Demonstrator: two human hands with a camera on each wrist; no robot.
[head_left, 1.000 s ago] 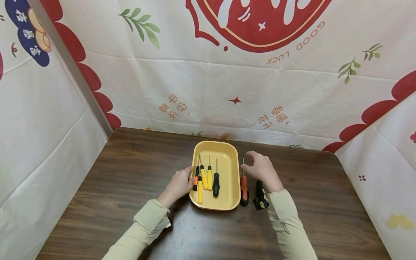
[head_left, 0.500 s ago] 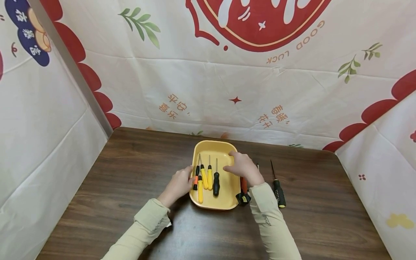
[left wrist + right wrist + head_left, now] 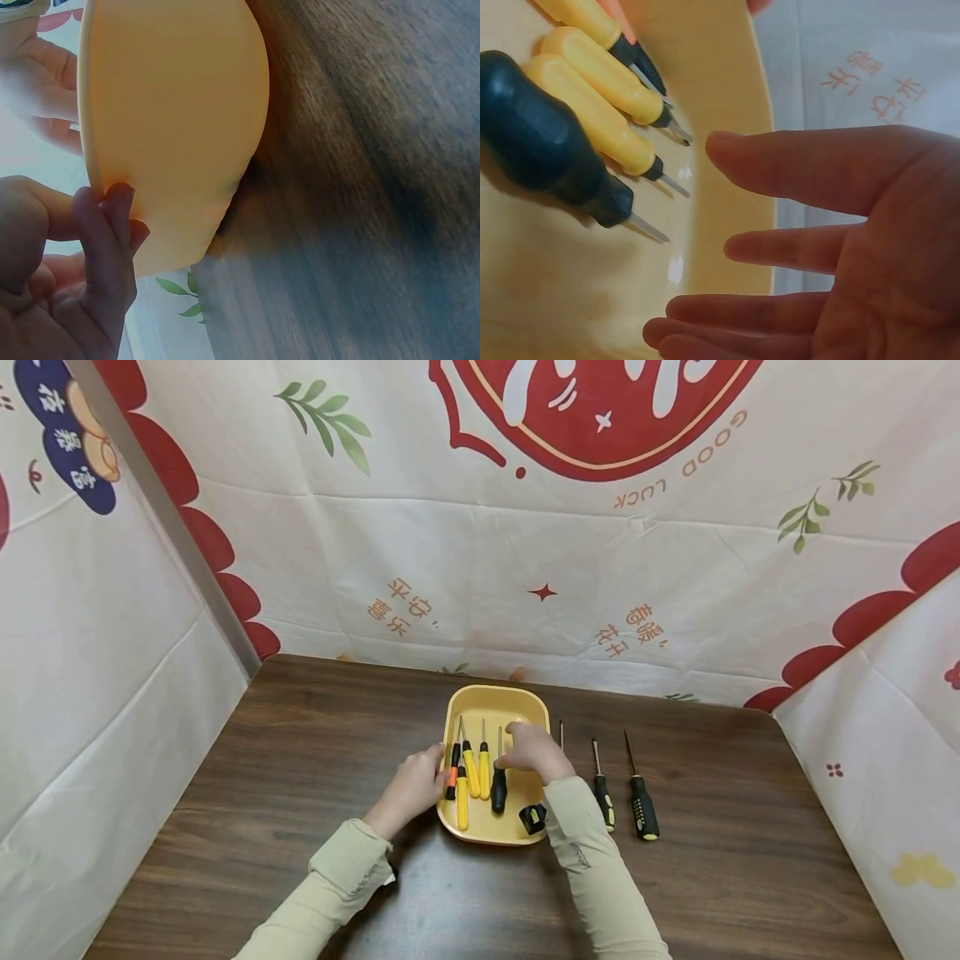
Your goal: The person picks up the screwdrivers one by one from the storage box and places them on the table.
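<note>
My left hand [image 3: 411, 785] holds the left rim of a yellow plastic tray [image 3: 495, 688]; in the left wrist view its fingers [image 3: 105, 232] lie against the outer wall. Over the tray's right half is my right hand [image 3: 536, 752], fingers spread and holding nothing. Just beneath it lies a black-handled screwdriver [image 3: 498, 793], seen close up in the right wrist view. To the left of that one are three yellow-handled screwdrivers [image 3: 484, 777] and a thin black and orange tool [image 3: 452, 772].
Right of the tray, on the brown wooden table [image 3: 720, 793], lie two black-and-yellow screwdrivers [image 3: 644, 808]. A screwdriver shaft [image 3: 562, 735] shows beside the tray, its lower part hidden by my right arm. A printed cloth [image 3: 480, 560] hangs behind the table.
My right hand has moved left, from beside the orange-handled screwdriver to over the tray, uncovering the two black-and-yellow screwdrivers. My left hand and the tray have stayed put.
</note>
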